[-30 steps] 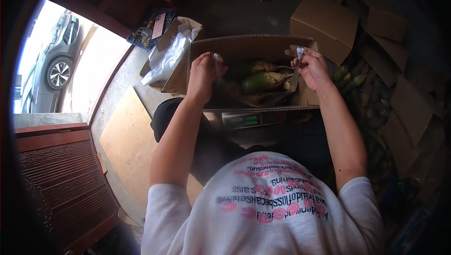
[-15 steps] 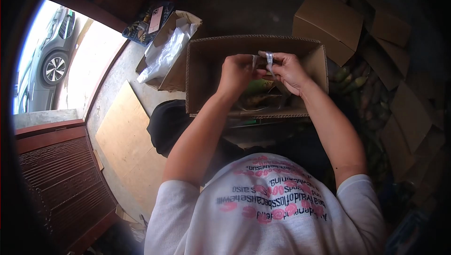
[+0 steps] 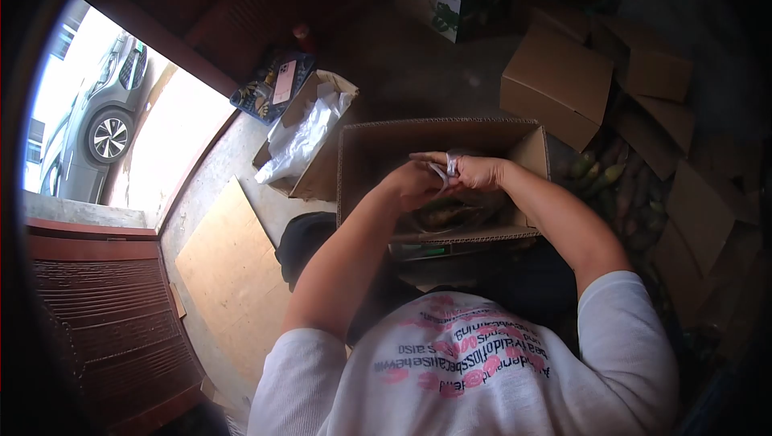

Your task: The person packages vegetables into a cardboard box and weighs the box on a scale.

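Note:
Over an open cardboard box (image 3: 441, 124), my two hands meet, close together. Clear plastic (image 3: 451, 165) is pinched and stretched between them. My left hand (image 3: 418, 185) has its fingers closed on one part of it. From the right, my right hand (image 3: 476, 172) holds another part, with its fingers pointing left across my left hand. Below my hands, inside the box, lies a greenish-brown item (image 3: 444, 216), dim and partly wrapped in plastic. The exact shape of the plastic between the fingers is hard to make out.
At the left stands a smaller box (image 3: 318, 175) with white plastic bags (image 3: 301, 140). A pink phone (image 3: 285, 81) lies on a patterned item behind it. To the right are a closed carton (image 3: 555, 86), loose flaps and long green vegetables (image 3: 599, 172). A flat board (image 3: 233, 263) lies left.
My hands have come together, and the plastic that was spread between them is now bunched at the fingers. The whole view has shifted, with the box lower in the frame.

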Motion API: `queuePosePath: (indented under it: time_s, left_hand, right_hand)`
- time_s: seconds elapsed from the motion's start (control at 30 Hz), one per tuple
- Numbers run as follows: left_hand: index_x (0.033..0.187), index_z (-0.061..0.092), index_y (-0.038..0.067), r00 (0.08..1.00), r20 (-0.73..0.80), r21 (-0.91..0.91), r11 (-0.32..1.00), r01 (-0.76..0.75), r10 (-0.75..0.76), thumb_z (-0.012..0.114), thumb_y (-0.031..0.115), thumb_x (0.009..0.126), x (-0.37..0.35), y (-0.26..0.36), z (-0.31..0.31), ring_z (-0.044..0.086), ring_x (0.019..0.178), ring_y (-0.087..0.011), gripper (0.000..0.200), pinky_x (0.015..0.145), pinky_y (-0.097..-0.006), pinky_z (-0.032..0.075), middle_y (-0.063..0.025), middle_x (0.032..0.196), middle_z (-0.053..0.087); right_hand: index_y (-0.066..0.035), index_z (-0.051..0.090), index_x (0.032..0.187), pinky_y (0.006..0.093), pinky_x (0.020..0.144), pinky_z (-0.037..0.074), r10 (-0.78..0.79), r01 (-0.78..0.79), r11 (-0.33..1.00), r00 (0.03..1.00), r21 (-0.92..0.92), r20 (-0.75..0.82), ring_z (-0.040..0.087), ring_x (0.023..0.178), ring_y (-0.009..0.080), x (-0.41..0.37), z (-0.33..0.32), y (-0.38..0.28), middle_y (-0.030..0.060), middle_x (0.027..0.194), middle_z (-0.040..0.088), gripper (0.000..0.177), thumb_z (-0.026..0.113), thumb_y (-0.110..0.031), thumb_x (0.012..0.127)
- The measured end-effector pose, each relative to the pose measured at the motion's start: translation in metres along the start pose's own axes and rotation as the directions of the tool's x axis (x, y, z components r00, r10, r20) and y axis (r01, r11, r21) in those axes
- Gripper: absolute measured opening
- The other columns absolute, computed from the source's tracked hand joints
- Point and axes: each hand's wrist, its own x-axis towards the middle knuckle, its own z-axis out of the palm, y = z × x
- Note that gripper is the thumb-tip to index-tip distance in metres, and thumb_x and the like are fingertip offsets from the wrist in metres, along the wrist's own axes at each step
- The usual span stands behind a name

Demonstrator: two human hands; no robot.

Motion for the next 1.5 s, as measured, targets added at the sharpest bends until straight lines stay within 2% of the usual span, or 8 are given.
queuePosePath:
  time_s: [0.1, 0.17, 0.33, 0.43, 0.63, 0.93, 1.2, 1.5]
  left_hand:
    - [0.097, 0.058, -0.01, 0.995, -0.088, 0.386, 0.922, -0.013, 0.051, 0.067, -0.003, 0.079, 0.011, -0.014, -0.014, 0.063, 0.092, -0.0206, 0.022, 0.078, -0.0246, 0.054, -0.015, 0.1, 0.062]
    - [0.095, 0.06, -0.007, 0.976, -0.219, 0.546, 0.829, 0.122, 0.001, 0.069, 0.001, 0.078, -0.01, 0.007, 0.011, 0.062, 0.086, -0.0154, 0.021, 0.071, -0.022, 0.052, -0.0107, 0.096, 0.063]
    - [0.089, 0.064, 0.002, 0.949, -0.314, 0.191, 0.977, 0.096, -0.032, 0.066, 0.005, 0.079, 0.038, -0.03, -0.05, 0.06, 0.077, -0.0135, 0.011, 0.066, -0.0245, 0.05, -0.0042, 0.084, 0.062]
    - [0.088, 0.063, 0.001, 0.859, -0.511, 0.089, 0.995, 0.033, 0.017, 0.065, 0.004, 0.077, 0.054, -0.032, -0.054, 0.06, 0.076, -0.0168, 0.012, 0.066, -0.0271, 0.051, -0.0062, 0.083, 0.061]
    - [0.092, 0.059, -0.003, 0.507, -0.853, -0.231, 0.96, -0.16, -0.121, 0.065, 0.004, 0.071, 0.051, -0.022, -0.012, 0.06, 0.078, -0.0215, 0.023, 0.068, -0.0331, 0.053, -0.0131, 0.087, 0.059]
    - [0.1, 0.057, 0.001, 0.665, -0.741, -0.499, 0.742, -0.448, -0.096, 0.051, 0.012, 0.083, 0.088, -0.064, -0.061, 0.056, 0.071, -0.0231, 0.021, 0.062, -0.0355, 0.05, -0.0117, 0.087, 0.057]
    - [0.078, 0.059, 0.012, 0.838, -0.469, -0.489, 0.872, 0.017, -0.279, 0.052, 0.015, 0.085, 0.042, -0.029, -0.03, 0.036, 0.04, -0.0056, 0.01, 0.038, -0.0232, 0.029, 0.0045, 0.06, 0.048]
    - [0.087, 0.057, 0.012, 0.628, -0.569, -0.642, 0.764, 0.065, -0.531, 0.045, 0.023, 0.088, 0.105, -0.067, -0.089, 0.05, 0.057, -0.0146, 0.017, 0.051, -0.0264, 0.041, -0.0003, 0.072, 0.059]
  right_hand:
    - [-0.022, 0.03, 0.141, 0.025, 0.085, 0.044, 0.014, -0.006, 0.988, 0.999, -0.156, 0.048, 0.05, 0.094, 0.0112, 0.017, -0.015, 0.028, 0.003, 0.12, 0.05, 0.074, 0.049, 0.012, 0.078]
    - [-0.016, 0.037, 0.135, 0.03, 0.084, 0.045, -0.084, 0.061, 0.692, 0.996, -0.72, 0.004, 0.052, 0.094, 0.0146, 0.018, -0.021, 0.025, 0.0078, 0.111, 0.055, 0.065, 0.054, 0.006, 0.076]
    - [-0.005, 0.06, 0.096, 0.0328, 0.074, 0.048, -0.435, -0.035, 0.507, 0.852, -0.861, -0.291, 0.059, 0.084, 0.0232, 0.007, -0.025, 0.064, 0.0073, 0.091, 0.061, 0.023, 0.052, -0.001, 0.075]
    - [-0.01, 0.061, 0.09, 0.0301, 0.073, 0.049, 0.147, -0.087, 0.987, 0.817, 0.133, -0.557, 0.058, 0.078, 0.0195, -0.008, -0.018, 0.039, 0.0042, 0.085, 0.06, 0.018, 0.054, -0.003, 0.074]
    - [-0.01, 0.055, 0.076, 0.0362, 0.063, 0.052, 0.556, 0.302, 0.589, 0.522, 0.749, -0.647, 0.054, 0.074, 0.0176, 0.021, -0.021, 0.045, 0.0018, 0.076, 0.053, 0.014, 0.068, -0.013, 0.074]
    - [-0.011, 0.05, 0.071, 0.0347, 0.063, 0.046, 0.621, 0.566, 0.485, 0.313, 0.667, -0.718, 0.048, 0.059, 0.0185, 0.026, -0.008, 0.041, 0.0007, 0.064, 0.047, 0.013, 0.06, -0.016, 0.076]
    - [-0.018, 0.046, 0.066, 0.0279, 0.053, 0.026, 0.476, -0.071, 0.745, 0.753, 0.663, -0.455, 0.027, 0.046, 0.0093, 0.003, -0.013, 0.032, -0.0072, 0.047, 0.034, 0.021, 0.058, -0.029, 0.08]
    - [-0.014, 0.047, 0.064, 0.0273, 0.048, 0.027, 0.779, 0.668, 0.343, 0.19, 0.661, -0.597, 0.034, 0.046, 0.011, 0.066, -0.06, 0.117, -0.0048, 0.052, 0.042, 0.021, 0.043, -0.018, 0.084]
